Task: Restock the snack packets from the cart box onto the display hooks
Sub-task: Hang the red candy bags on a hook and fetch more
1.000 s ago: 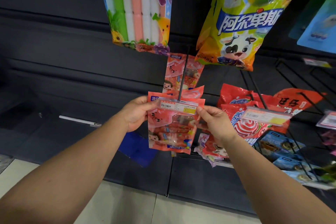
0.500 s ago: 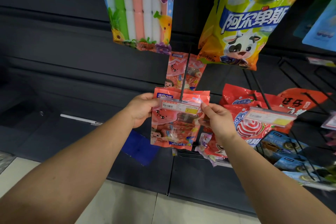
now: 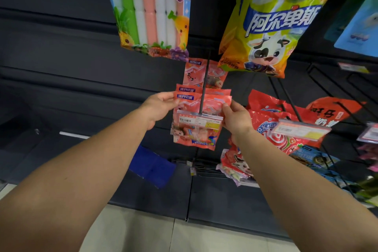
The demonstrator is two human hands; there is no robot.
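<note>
At the middle display hook (image 3: 202,96), both hands hold one pink snack packet (image 3: 196,127) by its upper corners: left hand (image 3: 158,108) pinching the top-left edge, right hand (image 3: 235,117) pinching the top-right. Packet hangs on the dark hook rod, behind a clear price tag (image 3: 199,121). Two more pink packets (image 3: 202,76) sit further back on the same hook. Above hang a jelly-stick bag (image 3: 151,10) and a yellow-green cow-print bag (image 3: 272,22); red lollipop bags (image 3: 286,129) hang just right.

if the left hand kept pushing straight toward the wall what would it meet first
Probably the pink snack packet hanging just behind the one that the left hand holds, on the same black metal hook; depth is unclear.
</note>
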